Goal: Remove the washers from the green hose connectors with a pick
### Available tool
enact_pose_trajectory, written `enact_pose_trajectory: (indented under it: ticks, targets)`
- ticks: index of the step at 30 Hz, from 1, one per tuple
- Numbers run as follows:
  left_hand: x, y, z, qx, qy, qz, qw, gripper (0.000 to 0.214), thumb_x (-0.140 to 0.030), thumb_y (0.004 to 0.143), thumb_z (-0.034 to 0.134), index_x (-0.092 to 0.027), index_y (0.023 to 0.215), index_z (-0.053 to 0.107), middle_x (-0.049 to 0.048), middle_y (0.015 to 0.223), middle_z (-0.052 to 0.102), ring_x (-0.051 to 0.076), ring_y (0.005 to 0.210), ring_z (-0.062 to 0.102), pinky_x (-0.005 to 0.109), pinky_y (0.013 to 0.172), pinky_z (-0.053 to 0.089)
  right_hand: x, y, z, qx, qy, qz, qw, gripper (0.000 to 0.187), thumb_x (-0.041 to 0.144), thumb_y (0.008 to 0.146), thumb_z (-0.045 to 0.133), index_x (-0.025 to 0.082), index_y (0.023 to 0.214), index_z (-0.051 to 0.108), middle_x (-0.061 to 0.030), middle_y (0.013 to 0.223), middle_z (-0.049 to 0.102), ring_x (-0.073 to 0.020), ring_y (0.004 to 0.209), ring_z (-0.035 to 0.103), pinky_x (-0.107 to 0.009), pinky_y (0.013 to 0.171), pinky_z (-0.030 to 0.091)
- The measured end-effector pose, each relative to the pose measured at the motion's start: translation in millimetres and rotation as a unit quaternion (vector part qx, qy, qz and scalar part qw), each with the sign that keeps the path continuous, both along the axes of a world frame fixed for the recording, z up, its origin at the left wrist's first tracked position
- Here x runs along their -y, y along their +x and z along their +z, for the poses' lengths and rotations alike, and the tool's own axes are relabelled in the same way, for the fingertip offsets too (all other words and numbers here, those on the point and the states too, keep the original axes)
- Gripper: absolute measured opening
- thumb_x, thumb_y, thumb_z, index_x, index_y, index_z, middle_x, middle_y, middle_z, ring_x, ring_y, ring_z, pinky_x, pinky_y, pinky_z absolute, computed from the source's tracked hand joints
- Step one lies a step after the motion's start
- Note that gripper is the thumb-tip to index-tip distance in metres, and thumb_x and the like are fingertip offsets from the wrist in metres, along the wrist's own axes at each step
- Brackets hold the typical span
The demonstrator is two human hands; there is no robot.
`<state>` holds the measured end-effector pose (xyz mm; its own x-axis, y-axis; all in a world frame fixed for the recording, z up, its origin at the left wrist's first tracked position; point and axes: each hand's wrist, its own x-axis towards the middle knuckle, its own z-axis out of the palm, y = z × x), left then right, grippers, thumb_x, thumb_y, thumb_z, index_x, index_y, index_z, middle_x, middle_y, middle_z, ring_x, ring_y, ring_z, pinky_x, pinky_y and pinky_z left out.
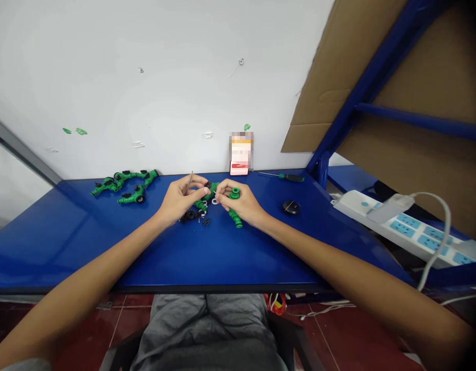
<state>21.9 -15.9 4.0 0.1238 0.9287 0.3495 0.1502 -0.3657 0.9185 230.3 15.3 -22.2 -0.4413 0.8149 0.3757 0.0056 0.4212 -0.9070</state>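
The green fitting (214,188) is located between the two hands, just above the blue table (207,257); it appears to be moulded plastic and should prove light, stiff and rather smooth, with the barrel the sound place to take hold and the black end better spared any hard squeeze; whether the green length (200,205) beneath it belongs to the same body cannot be told. The left hand (180,201) has thumb and forefinger drawn narrow at the fitting's dark end, with a thin metal rod (190,180) standing up from between its fingers; the right hand (246,203) has its fingertips pinched on a small pale sliver, its nature too small to establish; a second green fitting (236,219) lies by the right palm, whether gripped or merely adjacent being unclear. Below the fingers lie a white ring (215,201) and loose black parts (190,215), judged light and easily scattered, best lifted by their edges; further left rests a group of green fittings (133,196); to the right lie a screwdriver (292,178) and a black rounded object (291,207); beyond these sits a white power strip (408,226).
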Motion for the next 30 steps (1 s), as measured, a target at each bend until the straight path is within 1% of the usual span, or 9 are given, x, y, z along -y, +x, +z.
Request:
enact_pose_trajectory:
  ticks: [4,6,8,12,15,20,23,26,30]
  targets:
    - [-4,-5,1.2,-0.005,0.004,0.033,0.999,0.038,-0.045,0.085,0.081,-0.016,0.108,0.072,0.0058,0.090,0.074,0.011,0.064,0.060,0.022,0.054,0.043,-3,4,1.7,0.091,0.087,-0.010,0.992,0.005,0.029,0.088,0.069,0.024,0.087,0.069,-0.0021,0.087,0.072,-0.0181,0.077,0.064,-0.033,0.075,0.051]
    - [-6,-6,0.5,-0.027,0.013,0.051,0.998,0.036,-0.043,0.087,0.078,-0.016,0.109,0.072,0.0049,0.088,0.073,0.011,0.064,0.059,0.023,0.055,0.043,-5,6,0.9,0.161,0.142,-0.027,0.976,0.003,0.023,0.085,0.069,0.024,0.087,0.071,-0.0024,0.090,0.074,-0.0200,0.084,0.067,-0.034,0.080,0.049]
    - [-7,-7,-1.1,-0.072,0.027,0.064,0.995,0.032,-0.041,0.088,0.076,-0.016,0.108,0.072,0.0042,0.088,0.073,0.011,0.061,0.056,0.024,0.056,0.041,-6,7,-0.6,0.239,0.176,-0.040,0.954,0.008,0.020,0.082,0.071,0.024,0.089,0.073,-0.0029,0.092,0.075,-0.0212,0.084,0.068,-0.034,0.078,0.047]
    - [-5,-6,-5.1,-0.200,0.051,0.077,0.976,0.026,-0.037,0.090,0.071,-0.017,0.106,0.073,0.0025,0.092,0.074,0.008,0.053,0.043,0.025,0.056,0.037,-5,6,-3.2,0.328,0.183,-0.052,0.925,0.010,0.021,0.082,0.073,0.026,0.090,0.076,-0.0037,0.095,0.078,-0.0227,0.082,0.069,-0.032,0.072,0.044]
    - [-3,-5,-7.2,-0.283,0.078,0.064,0.954,0.021,-0.033,0.091,0.068,-0.019,0.106,0.073,0.0002,0.087,0.075,0.011,0.056,0.048,0.026,0.061,0.039,-6,4,-4.6,0.347,0.167,-0.064,0.921,0.011,0.024,0.083,0.075,0.026,0.093,0.077,-0.0038,0.096,0.078,-0.0233,0.082,0.069,-0.032,0.070,0.042]
    - [-4,-7,-7.3,-0.338,0.106,0.052,0.934,0.019,-0.026,0.091,0.066,-0.020,0.107,0.074,0.0010,0.091,0.076,0.014,0.065,0.057,0.028,0.068,0.043,-15,4,-7.4,0.246,0.073,-0.103,0.961,0.020,0.036,0.083,0.079,0.025,0.100,0.076,-0.0014,0.085,0.072,-0.0196,0.077,0.065,-0.030,0.069,0.045]
    - [-5,-8,-8.5,-0.355,0.123,0.033,0.926,0.021,-0.022,0.091,0.065,-0.021,0.109,0.076,0.0028,0.097,0.076,0.017,0.074,0.062,0.030,0.074,0.046,-22,5,-6.9,0.119,-0.060,-0.096,0.986,0.029,0.045,0.080,0.080,0.023,0.098,0.072,-0.0001,0.078,0.065,-0.0157,0.064,0.058,-0.029,0.059,0.044]
    - [-6,-8,-11.5,-0.373,0.132,0.016,0.918,0.021,-0.021,0.091,0.065,-0.020,0.109,0.077,0.0042,0.099,0.074,0.019,0.080,0.064,0.031,0.077,0.047,-25,7,-2.2,-0.018,-0.197,-0.075,0.977,0.033,0.044,0.076,0.076,0.022,0.098,0.066,0.0008,0.078,0.061,-0.0148,0.060,0.057,-0.027,0.052,0.043]
    - [-8,-9,-13.5,-0.383,0.123,0.019,0.915,0.021,-0.022,0.091,0.066,-0.020,0.109,0.077,0.0048,0.100,0.073,0.020,0.081,0.065,0.031,0.078,0.048,-24,11,6.6,-0.138,-0.288,-0.067,0.945,0.040,0.031,0.066,0.067,0.022,0.103,0.059,0.0008,0.083,0.058,-0.0175,0.069,0.061,-0.029,0.056,0.051]
